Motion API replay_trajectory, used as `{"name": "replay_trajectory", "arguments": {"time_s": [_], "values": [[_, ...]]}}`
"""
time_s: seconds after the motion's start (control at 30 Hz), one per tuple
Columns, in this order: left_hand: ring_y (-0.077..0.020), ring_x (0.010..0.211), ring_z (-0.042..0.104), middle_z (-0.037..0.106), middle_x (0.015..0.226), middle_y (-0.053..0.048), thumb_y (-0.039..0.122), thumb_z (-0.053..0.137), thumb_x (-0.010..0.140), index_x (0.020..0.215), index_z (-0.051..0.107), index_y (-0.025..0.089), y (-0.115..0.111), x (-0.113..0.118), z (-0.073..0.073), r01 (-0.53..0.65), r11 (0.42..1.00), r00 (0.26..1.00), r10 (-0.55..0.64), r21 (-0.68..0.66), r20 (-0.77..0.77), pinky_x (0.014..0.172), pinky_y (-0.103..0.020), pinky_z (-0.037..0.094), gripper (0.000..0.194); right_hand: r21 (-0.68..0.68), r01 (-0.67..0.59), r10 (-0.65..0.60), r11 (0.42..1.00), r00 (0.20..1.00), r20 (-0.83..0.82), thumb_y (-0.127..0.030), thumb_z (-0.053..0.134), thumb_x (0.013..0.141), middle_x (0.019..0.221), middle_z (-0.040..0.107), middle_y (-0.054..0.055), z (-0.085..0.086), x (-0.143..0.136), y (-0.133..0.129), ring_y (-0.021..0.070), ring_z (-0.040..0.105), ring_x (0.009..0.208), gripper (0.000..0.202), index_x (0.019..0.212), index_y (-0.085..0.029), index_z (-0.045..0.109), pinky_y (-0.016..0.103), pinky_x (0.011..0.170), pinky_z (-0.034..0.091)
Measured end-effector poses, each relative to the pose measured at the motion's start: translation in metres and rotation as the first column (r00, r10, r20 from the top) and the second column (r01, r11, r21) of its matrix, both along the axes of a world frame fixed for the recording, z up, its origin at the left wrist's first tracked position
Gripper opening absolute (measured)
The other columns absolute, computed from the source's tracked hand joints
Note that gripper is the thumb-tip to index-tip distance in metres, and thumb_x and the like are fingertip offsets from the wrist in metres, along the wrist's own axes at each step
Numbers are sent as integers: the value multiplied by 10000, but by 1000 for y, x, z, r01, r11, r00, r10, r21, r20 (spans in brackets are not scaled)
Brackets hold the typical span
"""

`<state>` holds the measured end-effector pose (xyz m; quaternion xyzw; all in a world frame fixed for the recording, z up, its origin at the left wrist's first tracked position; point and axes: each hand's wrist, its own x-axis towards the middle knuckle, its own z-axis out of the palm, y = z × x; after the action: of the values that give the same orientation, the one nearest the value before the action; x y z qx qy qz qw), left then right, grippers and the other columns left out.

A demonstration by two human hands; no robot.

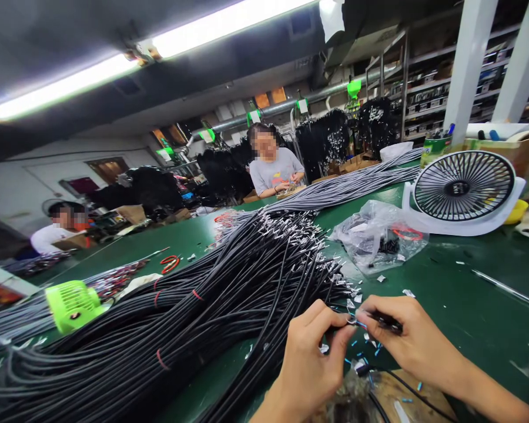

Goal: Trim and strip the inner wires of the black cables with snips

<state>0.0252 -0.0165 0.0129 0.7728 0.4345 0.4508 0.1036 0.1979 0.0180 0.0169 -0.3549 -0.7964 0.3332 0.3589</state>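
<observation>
My left hand (312, 346) is closed, with thumb and forefinger pinching what looks like a cable end, mostly hidden by the fingers. Facing it, my right hand (408, 335) is closed around a small dark piece (391, 322) whose kind I cannot make out. Fingertips of both hands nearly meet, and a thin blue strand (360, 324) shows between them. To the left lies a large heap of black cables (194, 311) with pale stripped ends and red ties. Below my hands, a thin black cable (405, 385) curves over a brown board (427, 399) strewn with blue scraps.
A white fan (462, 187) stands at the right beside a clear plastic bag (374, 235). Grey cables (348, 185) stretch across the green table (467, 299). Red-handled cutters (170, 264) and a green fan-like device (73, 305) are left. Two people sit beyond.
</observation>
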Motion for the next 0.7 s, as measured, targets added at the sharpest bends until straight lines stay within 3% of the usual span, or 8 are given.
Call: {"name": "replay_trajectory", "arguments": {"time_s": [0.3,0.43,0.57,0.7], "values": [[-135,594,541,583,672,-35,65,540,790,763,611,146,0,1,2,3,1000,1000,-3,29,3,519,-229,393,111,34,16,-15,999,1000,-10,-228,508,840,563,547,-32,4,-2,-3,103,453,513,198,665,-169,579,208,485,326],[-126,583,534,588,659,-24,47,564,778,754,605,146,-2,0,2,-70,991,996,62,118,67,524,-227,398,110,-2,110,-110,994,989,-100,-332,471,879,554,523,-25,1,-2,-3,111,439,505,285,677,-176,597,216,471,342],[-116,573,521,559,640,-5,31,591,764,739,586,148,-4,-1,3,-169,964,979,140,207,150,522,-222,402,120,-82,223,-234,971,958,-166,-425,486,872,668,568,-5,-6,1,-1,137,521,581,271,953,-191,596,218,508,419],[-112,560,509,553,634,3,27,600,759,746,581,155,-6,-1,4,-193,953,975,159,235,157,510,-222,398,131,-5,196,-194,981,967,-163,-407,465,892,1017,616,61,-10,0,-1,192,583,947,343,1178,-222,509,291,807,472]]}}
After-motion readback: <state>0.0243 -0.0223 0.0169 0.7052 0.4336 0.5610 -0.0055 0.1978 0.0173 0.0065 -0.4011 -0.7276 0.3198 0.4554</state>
